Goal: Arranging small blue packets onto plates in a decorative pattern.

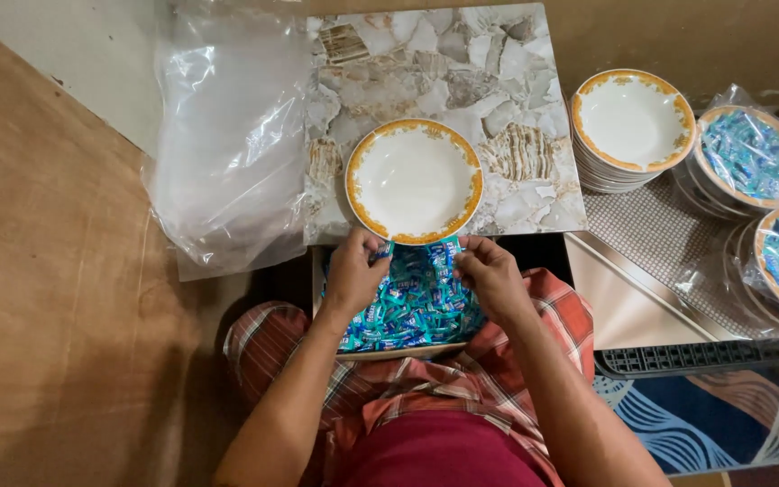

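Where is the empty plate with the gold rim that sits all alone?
In the head view the empty plate lies mid-frame on the marble-patterned board, just above both hands and the tray of blue sweets, right of the clear plastic bags.

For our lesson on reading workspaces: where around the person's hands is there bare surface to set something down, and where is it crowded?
Bare: the marble slab behind the empty plate, and the brown floor left of the plastic bags. Crowded: the right side, with the stacked plates and wrapped plates, and the sachet box under the left hand and right hand.
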